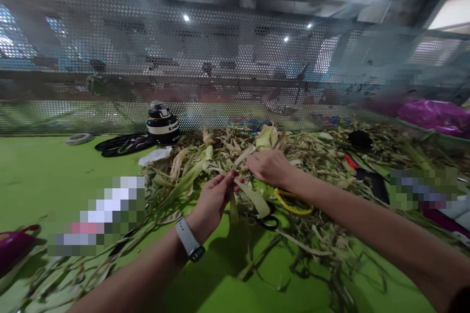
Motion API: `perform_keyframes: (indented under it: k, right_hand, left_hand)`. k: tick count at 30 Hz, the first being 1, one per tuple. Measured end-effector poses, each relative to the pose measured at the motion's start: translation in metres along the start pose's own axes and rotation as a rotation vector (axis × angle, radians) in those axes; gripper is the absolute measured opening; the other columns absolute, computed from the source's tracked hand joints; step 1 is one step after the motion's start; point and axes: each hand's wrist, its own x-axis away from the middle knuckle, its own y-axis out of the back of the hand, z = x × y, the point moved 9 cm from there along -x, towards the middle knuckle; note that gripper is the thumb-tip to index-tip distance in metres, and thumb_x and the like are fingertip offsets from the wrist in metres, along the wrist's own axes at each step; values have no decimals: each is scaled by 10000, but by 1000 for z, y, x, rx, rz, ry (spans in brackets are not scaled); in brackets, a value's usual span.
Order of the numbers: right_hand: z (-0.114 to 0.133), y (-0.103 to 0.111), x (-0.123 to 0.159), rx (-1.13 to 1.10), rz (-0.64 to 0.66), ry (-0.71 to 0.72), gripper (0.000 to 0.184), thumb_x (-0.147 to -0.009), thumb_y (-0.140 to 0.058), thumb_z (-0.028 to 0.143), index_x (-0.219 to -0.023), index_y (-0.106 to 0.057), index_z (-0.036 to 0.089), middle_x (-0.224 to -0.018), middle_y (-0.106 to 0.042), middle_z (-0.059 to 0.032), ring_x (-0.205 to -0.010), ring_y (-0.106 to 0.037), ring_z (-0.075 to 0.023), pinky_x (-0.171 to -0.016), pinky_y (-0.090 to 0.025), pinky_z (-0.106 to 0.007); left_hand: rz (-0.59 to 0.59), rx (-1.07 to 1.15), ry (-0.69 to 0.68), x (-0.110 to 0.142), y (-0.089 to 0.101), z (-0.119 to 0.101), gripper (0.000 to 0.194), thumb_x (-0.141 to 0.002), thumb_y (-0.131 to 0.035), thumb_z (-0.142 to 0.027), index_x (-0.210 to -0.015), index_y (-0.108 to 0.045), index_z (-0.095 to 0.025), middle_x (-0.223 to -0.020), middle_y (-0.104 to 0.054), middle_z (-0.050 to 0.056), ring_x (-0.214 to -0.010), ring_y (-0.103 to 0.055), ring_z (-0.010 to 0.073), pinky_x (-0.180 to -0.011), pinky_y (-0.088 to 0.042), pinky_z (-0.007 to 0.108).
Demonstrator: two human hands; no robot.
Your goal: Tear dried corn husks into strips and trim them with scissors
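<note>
My left hand, with a pale-strapped watch on the wrist, pinches a green-white corn husk strip between thumb and fingers. Just beyond it, my right hand is closed, its fingers curled down at the same strips; another pale piece of husk rises between the two hands. What exactly lies inside the right fingers is hidden. Beneath the hands are black scissor handles, partly covered by husk, and a yellow loop-shaped handle. A broad folded husk stands behind the right hand.
A heap of dried husks spreads over the green table. A black-and-white jug stands back left, near a tape roll and crumpled white plastic. A perforated metal screen closes the back; a purple bag sits far right.
</note>
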Motion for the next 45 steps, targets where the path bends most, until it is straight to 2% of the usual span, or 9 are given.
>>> perform_keyframes:
  k: [4,8,12,18,25,33,37,43,45]
  right_hand:
    - [15,9,14,149,-156,35,274,-889,-376,301,-748,-553,147,-620,-556,-8,-541,-463,-97,-511,-312,-203]
    - [41,-27,49,265,29,90,311,-881,-399,377,-723,-562,164,-649,-589,-14,-560,-490,-110,-535,-322,-217]
    - [34,-42,64,399,-26,-5,373,-826,-451,488,-919,-569,147,-890,-632,-95,-788,-557,-199,-647,-363,-270]
    - [24,-54,62,307,51,-15,144,-876,-425,247,-813,-530,171,-719,-605,-20,-643,-525,-140,-582,-339,-238]
    - [46,-35,67,636,-80,185,192,-880,-369,171,-800,-541,139,-764,-586,-82,-728,-503,-195,-667,-314,-305]
    - [36,-58,75,408,248,89,152,-855,-454,198,-972,-537,148,-843,-631,-77,-751,-553,-187,-647,-356,-276]
    - [39,-58,76,306,340,30,66,-817,-487,165,-857,-539,156,-814,-621,-71,-737,-546,-188,-655,-366,-288]
    - [27,-76,82,-545,583,-316,175,-882,-390,344,-904,-425,174,-622,-524,31,-501,-502,-98,-508,-393,-215]
    - [27,-76,82,-533,577,-316,170,-868,-420,339,-879,-443,171,-628,-523,33,-514,-492,-93,-507,-381,-204]
  left_hand:
    - [0,21,-68,-2,3,-4,160,-653,-699,-239,-752,-658,-120,-665,-651,10,-521,-543,58,-513,-426,147]
    - [55,-3,-141,-1,-3,-4,202,-635,-699,-289,-755,-660,-131,-718,-670,34,-625,-582,106,-586,-434,191]
    - [12,-33,-144,4,-4,1,197,-637,-688,-307,-757,-657,-153,-764,-684,44,-719,-600,141,-663,-437,228]
    - [41,-30,-116,9,-12,4,223,-625,-690,-311,-761,-663,-136,-797,-683,58,-724,-592,142,-664,-430,230]
    - [120,-63,-102,10,-19,2,121,-603,-659,-172,-718,-658,-133,-766,-671,44,-702,-575,122,-670,-419,217]
    - [119,-113,-69,12,-17,3,99,-620,-589,-127,-681,-666,-141,-801,-680,75,-729,-592,151,-640,-427,233]
    - [109,-102,-53,9,-14,9,122,-633,-617,-159,-741,-669,-132,-855,-681,87,-778,-600,164,-666,-434,244]
    - [94,-70,-86,6,-12,6,145,-619,-639,-162,-758,-671,-144,-865,-679,71,-835,-597,166,-714,-428,240]
    - [83,-63,-90,4,-10,3,149,-618,-637,-168,-763,-667,-152,-867,-680,62,-829,-597,161,-711,-429,237]
